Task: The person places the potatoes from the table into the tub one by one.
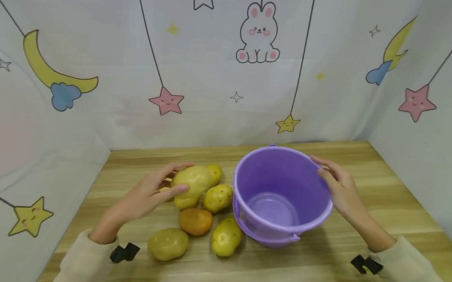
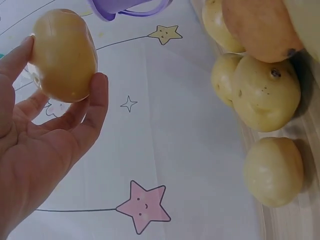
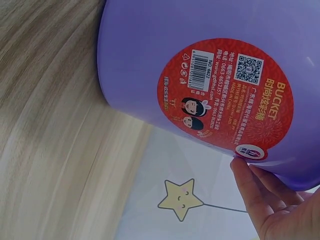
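From the left, we've got the left hand (image 1: 148, 194), thumb and fingers pinching a pale potato (image 1: 192, 181), held up off the wooden table (image 1: 132, 168)! Nearer us sits an olive potato (image 1: 168, 244), then a smooth orange-brown lump (image 1: 195, 221), and we see yellow potatoes (image 1: 218, 198) gathered just beside the purple bucket (image 1: 281, 176). Over on the right, we catch the right hand (image 1: 341, 187) gripping the bucket's rim, thumb at the edge, fingers against its outer wall!
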Demonstrator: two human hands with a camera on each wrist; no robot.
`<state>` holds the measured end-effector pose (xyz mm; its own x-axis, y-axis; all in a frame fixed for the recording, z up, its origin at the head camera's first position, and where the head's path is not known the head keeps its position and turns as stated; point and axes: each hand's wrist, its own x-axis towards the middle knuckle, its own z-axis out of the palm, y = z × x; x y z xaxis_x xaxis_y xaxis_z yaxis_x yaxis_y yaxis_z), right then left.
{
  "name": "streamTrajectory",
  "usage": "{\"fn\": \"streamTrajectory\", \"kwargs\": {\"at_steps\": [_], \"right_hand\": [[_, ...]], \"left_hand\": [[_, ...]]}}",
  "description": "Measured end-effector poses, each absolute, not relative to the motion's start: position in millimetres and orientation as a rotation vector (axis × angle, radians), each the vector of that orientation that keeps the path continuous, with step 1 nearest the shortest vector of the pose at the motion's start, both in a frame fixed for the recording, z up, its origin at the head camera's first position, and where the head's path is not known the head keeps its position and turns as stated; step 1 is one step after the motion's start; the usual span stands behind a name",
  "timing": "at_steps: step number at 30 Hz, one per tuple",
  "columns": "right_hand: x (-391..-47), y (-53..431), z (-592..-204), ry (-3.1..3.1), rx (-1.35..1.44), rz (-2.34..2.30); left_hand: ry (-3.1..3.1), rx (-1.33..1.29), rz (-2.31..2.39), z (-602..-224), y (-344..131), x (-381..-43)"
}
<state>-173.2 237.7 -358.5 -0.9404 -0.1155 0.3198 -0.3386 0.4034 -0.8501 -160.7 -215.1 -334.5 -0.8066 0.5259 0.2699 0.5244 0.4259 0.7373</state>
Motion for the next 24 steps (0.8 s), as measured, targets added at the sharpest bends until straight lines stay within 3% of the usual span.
{"fn": "streamTrajectory", "kwargs": {"at_steps": [24], "right_hand": [[-173.2,238.0,-360.2,-2.441,0.389,1.566]], "left_hand": [[2.636,1.182,1.394,-306.7,-150.2,-165.5]]}}
